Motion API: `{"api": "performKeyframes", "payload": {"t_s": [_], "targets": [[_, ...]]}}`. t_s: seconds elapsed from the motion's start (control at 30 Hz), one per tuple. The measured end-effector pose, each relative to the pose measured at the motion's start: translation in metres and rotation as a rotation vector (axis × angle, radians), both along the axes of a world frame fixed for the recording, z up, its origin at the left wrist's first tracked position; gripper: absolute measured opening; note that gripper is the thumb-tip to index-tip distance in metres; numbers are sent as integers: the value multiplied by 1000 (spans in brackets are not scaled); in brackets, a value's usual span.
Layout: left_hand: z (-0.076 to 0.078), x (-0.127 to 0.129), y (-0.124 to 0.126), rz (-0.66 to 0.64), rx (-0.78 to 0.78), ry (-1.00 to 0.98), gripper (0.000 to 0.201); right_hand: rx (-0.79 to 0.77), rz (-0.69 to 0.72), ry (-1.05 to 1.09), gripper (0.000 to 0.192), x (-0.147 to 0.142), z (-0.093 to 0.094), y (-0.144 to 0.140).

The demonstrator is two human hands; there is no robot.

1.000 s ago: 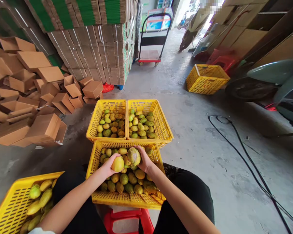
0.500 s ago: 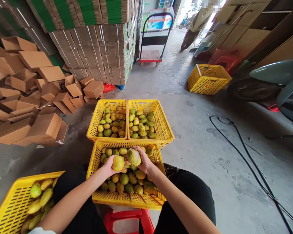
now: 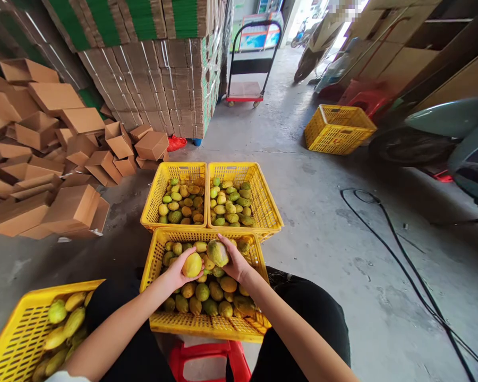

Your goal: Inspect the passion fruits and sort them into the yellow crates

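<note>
a: red plastic stool (image 3: 209, 355) lowest in view, between the knees, under the near crate (image 3: 207, 329). yellow mesh crate, full of yellow-green fruit.

b: hands?

a: both above that crate. left hand (image 3: 179, 273) wraps a yellow fruit (image 3: 192, 264), fingers curled close around it. right hand (image 3: 235, 262) cups a greener, mottled fruit (image 3: 218, 252), fingers closed on it from behind. the two fruits sit just beside each other, lifted clear of the pile.

b: any change from a second back?

a: little. the mottled fruit has turned a bit in the right hand and sits slightly higher; the yellow one has barely shifted. reads as both pieces being looked over, neither let go yet.

b: around them?

a: left crate (image 3: 11, 329) at the near corner, holding longer yellow-green fruit. beyond the near crate, two far crates (image 3: 211, 170) side by side, touching, both part full. further off, an empty crate (image 3: 336, 130) on the concrete, a black cable (image 3: 402, 254) to the right, loose cardboard boxes (image 3: 43, 159) heaped left, a hand trolley (image 3: 249, 69) at the back.
</note>
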State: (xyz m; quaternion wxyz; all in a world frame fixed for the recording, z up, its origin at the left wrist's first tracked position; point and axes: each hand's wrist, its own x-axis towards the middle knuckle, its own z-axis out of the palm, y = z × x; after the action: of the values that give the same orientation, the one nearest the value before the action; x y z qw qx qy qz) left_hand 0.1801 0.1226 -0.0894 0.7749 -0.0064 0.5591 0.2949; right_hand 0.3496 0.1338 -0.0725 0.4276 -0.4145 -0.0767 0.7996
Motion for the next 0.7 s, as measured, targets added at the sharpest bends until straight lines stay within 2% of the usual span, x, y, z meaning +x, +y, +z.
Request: {"api": "performKeyframes", "payload": {"t_s": [0.13, 0.37, 0.47, 0.7], "targets": [[0, 2, -1, -31, 31, 53, 24, 22, -4, -67, 26, -2, 2, -2], [-5, 0, -2, -29, 11, 214, 22, -85, -68, 20, 16, 1, -3, -1], [-3, 1, -2, -40, -10, 214, 22, -88, -120, 15, 14, 3, -6, 0], [-3, 0, 1, 18, -73, 141, 19, -94, -106, -11, 19, 3, -3, -1]]}}
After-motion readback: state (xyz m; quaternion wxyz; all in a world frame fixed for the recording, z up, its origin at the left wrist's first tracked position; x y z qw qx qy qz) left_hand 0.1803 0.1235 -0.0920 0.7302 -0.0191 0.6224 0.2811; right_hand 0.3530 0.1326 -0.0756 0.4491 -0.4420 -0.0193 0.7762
